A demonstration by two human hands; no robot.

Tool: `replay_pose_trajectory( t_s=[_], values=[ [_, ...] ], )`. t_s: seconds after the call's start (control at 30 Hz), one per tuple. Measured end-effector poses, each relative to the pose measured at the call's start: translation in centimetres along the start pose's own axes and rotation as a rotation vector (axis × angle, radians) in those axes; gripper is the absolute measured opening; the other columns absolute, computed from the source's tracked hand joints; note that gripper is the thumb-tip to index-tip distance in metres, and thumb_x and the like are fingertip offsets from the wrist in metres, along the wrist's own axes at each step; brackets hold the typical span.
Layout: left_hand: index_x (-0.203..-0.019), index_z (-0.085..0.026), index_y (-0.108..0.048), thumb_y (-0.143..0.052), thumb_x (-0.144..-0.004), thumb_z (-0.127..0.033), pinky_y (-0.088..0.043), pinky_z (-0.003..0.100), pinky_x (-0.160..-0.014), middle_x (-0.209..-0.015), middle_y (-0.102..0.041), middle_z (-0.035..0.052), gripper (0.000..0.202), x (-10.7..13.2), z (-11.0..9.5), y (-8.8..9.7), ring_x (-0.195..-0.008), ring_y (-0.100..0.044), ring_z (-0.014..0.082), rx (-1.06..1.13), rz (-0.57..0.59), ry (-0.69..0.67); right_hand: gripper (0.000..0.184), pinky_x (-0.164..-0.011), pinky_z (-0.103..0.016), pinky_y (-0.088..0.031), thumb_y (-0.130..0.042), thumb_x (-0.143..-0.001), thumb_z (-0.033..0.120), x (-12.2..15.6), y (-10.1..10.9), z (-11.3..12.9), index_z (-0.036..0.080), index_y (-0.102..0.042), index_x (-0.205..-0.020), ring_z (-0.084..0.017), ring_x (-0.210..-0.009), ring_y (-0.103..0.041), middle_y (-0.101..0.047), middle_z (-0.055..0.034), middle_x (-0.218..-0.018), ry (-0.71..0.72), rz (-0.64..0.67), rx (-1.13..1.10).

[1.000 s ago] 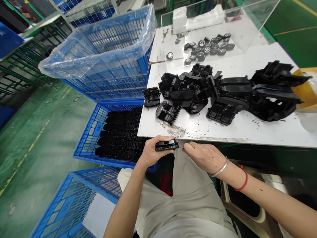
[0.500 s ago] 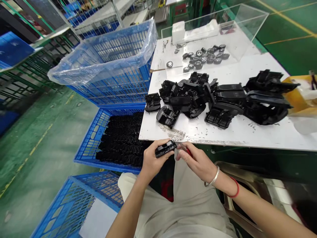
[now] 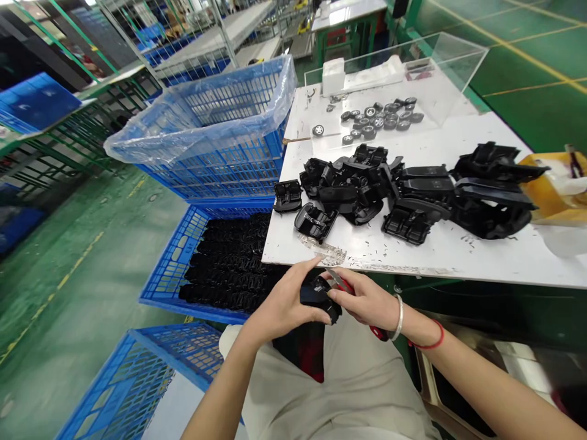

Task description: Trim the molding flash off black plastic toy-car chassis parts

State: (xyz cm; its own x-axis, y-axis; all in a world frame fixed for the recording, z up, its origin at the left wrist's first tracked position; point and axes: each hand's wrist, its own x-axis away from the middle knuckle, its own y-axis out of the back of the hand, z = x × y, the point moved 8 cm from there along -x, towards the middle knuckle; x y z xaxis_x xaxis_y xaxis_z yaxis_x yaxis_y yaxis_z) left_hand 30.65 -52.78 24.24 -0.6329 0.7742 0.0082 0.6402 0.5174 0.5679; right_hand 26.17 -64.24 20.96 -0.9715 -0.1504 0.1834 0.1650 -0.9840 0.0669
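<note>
My left hand (image 3: 287, 305) is wrapped around a black moulded plastic part (image 3: 316, 296), held over my lap just off the table's front edge. In my right hand (image 3: 367, 299) is a red-handled knife (image 3: 347, 285). Its grey blade points up and to the left, above the part's right end. Some of the handle is hidden by the fingers, and its red lower end shows beneath the palm. My right fingertips are at the part's right side; whether they touch it I cannot tell. Similar black plastic parts (image 3: 339, 197) lie heaped on the white table (image 3: 481, 260).
Small black wheels (image 3: 378, 123) lie at the back, near a clear acrylic box (image 3: 463, 67). Dark trimmings litter the front edge. Left of the table, a blue crate (image 3: 167, 260) holds rows of black parts below a plastic-lined crate (image 3: 211, 143). A yellow box (image 3: 550, 211) stands at right.
The black part has been turned over in my left hand, now showing a smoother, broader side. My right hand and the knife have moved slightly down. The whole view has tilted up a little.
</note>
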Motion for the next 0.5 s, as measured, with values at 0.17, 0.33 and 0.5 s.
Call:
replay_pose_trajectory(
  t_s=[0.17,0.33,0.5],
  values=[
    [-0.116,-0.022,-0.06,-0.079,-0.065,-0.042,-0.048,0.032,-0.087,-0.101,-0.065,0.0047,0.058,-1.9,-0.1,0.1,-0.094,-0.062,0.0203,-0.009,0.128,-0.041,0.025,-0.06,-0.028,-0.042,-0.049,-0.086,0.04,0.1,1.6,0.9,0.019,-0.051,-0.099,-0.014,-0.062,-0.05,-0.057,0.0012,-0.072,0.088,-0.125,0.315],
    [-0.094,-0.017,-0.063,-0.076,-0.07,-0.036,-0.046,0.032,-0.09,-0.106,-0.064,0.0078,0.033,-2.3,1.9,1.1,-0.1,-0.061,0.0201,0.139,-0.005,-0.002,0.019,-0.057,-0.027,-0.04,-0.03,-0.095,0.03,1.3,2.7,1.0,0.021,-0.045,-0.087,-0.015,-0.06,-0.053,-0.057,-0.0016,-0.072,0.239,-0.234,0.659],
    [-0.103,-0.019,-0.062,-0.076,-0.071,-0.031,-0.038,0.037,-0.105,-0.122,-0.063,0.01,0.038,-2.7,3.8,0.5,-0.121,-0.055,0.0236,0.293,0.043,0.08,0.029,-0.042,-0.027,-0.019,-0.024,-0.098,0.027,1.2,1.2,-1.3,0.019,-0.051,-0.091,-0.013,-0.044,-0.047,-0.058,-0.0011,-0.065,0.273,-0.166,1.17]
  ],
)
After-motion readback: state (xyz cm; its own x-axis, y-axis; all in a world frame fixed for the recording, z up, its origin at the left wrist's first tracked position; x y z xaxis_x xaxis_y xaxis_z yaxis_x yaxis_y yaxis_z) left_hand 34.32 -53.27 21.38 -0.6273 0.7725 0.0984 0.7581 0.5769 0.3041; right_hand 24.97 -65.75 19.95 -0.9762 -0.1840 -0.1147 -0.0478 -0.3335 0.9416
